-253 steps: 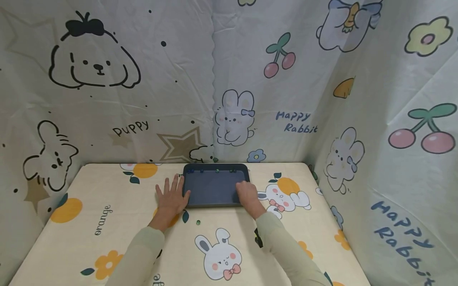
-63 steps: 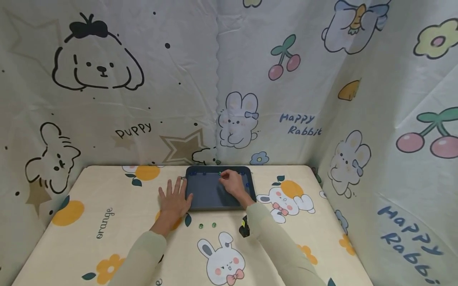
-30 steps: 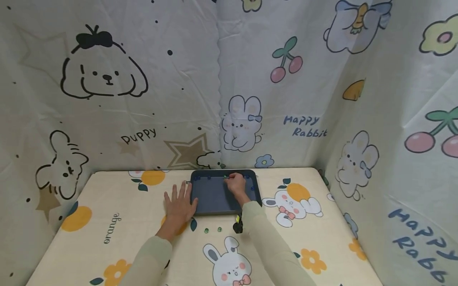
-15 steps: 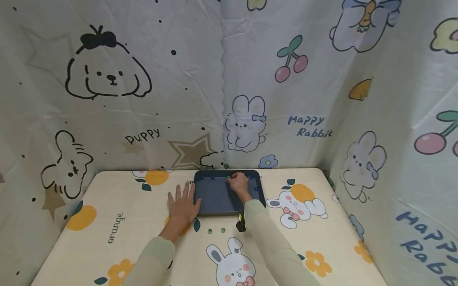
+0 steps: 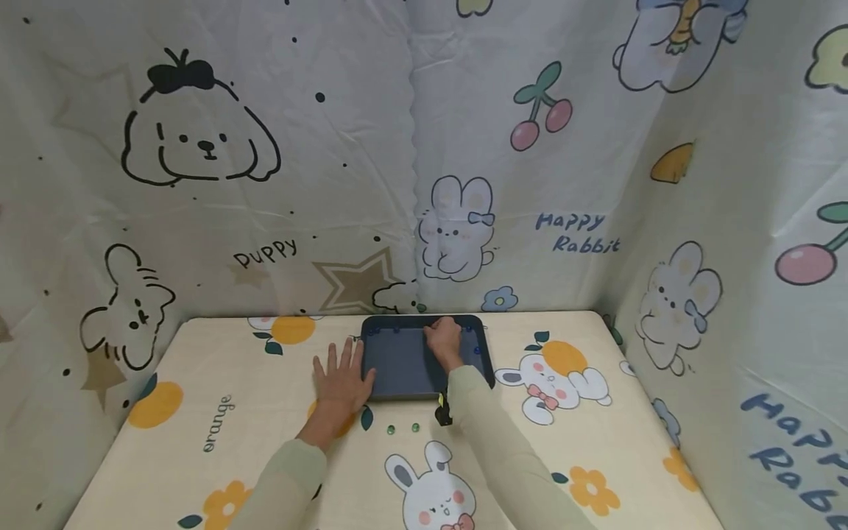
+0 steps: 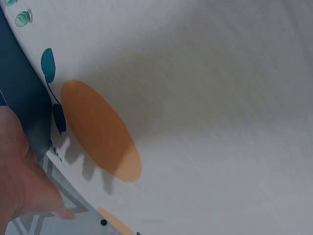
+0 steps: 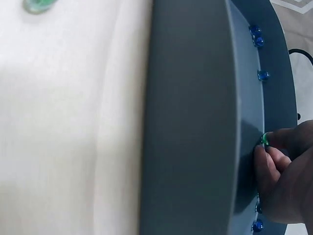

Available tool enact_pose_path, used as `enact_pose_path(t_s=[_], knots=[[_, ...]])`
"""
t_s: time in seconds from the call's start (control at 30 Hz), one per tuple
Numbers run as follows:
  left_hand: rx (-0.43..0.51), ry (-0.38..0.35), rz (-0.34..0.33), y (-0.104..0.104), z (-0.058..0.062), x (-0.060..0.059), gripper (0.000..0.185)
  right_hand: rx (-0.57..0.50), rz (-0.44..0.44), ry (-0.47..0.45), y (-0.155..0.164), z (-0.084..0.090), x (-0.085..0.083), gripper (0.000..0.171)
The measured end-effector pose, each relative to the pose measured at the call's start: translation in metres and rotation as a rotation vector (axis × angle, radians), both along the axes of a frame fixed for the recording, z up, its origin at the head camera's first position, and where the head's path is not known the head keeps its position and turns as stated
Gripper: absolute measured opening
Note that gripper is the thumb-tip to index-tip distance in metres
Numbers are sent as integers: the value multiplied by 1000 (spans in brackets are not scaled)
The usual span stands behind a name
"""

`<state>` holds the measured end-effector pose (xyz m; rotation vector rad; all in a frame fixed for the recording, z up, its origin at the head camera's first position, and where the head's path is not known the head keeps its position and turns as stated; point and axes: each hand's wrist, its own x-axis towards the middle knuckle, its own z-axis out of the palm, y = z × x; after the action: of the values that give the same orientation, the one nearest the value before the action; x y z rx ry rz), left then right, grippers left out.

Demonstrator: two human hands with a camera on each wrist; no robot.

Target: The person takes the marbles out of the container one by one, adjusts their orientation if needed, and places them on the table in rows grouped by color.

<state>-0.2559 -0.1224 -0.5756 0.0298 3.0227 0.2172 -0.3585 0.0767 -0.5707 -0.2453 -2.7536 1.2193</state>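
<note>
A dark blue-grey tray (image 5: 397, 364) lies at the back of the table. My right hand (image 5: 445, 341) reaches into it at the far wall, and thumb and fingertips pinch a green marble (image 7: 264, 139), best seen in the right wrist view. My left hand (image 5: 339, 381) lies with fingers spread at the tray's left edge, the thumb alongside its side. Several blue marbles (image 7: 263, 75) sit along the far inner wall, with another blue marble (image 5: 476, 350) by the right wall. On the cloth in front of the tray lie a green marble (image 5: 391, 429) and a second green marble (image 5: 415, 427).
A printed tablecloth (image 5: 265, 412) with oranges and rabbits covers the table. Patterned curtains (image 5: 344, 147) stand behind and on the right. A black device (image 5: 443, 414) sits at my right wrist, close to the tray's front edge.
Compared with 8.4 s ago, a second green marble lies on the cloth. My right hand has moved from the tray's right side to the far wall, at a green marble there. My left hand stays put.
</note>
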Motion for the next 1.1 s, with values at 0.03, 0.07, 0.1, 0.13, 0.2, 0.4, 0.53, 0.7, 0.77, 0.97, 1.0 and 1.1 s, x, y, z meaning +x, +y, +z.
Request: enact_pose_path(t_s=[0.03,0.07,0.1,0.13,0.2,0.4,0.53,0.7,0.77,0.97,1.0,1.1], knots=[[-5,0,1,1,0,0,72,1,-3,-12,2,0,-1,41],[-5,3,1,2,0,0,72,0,-6,-24,3,-1,-2,40],[1,9,0,3,0,0,72,-1,-10,-35,5,-1,-3,40],[0,10,3,2,1,0,72,-3,-9,-48,3,-2,-3,42],[5,15,3,1,2,2,72,1,-24,-57,1,-4,-5,45],[4,0,-1,2,4,3,73,20,-96,-46,-3,-5,-5,26],[-4,4,3,2,4,3,73,18,-89,-47,-3,-4,-4,12],[-3,11,5,1,4,1,73,6,-10,-35,3,-5,-4,13],[-7,17,9,0,4,1,73,-16,43,-27,7,-5,-4,9],[6,18,3,2,3,0,73,-115,144,-24,22,-4,0,5],[7,14,3,2,2,-1,73,-131,150,-29,25,-3,2,5],[2,7,0,2,2,-1,74,-171,168,-19,34,3,5,4]])
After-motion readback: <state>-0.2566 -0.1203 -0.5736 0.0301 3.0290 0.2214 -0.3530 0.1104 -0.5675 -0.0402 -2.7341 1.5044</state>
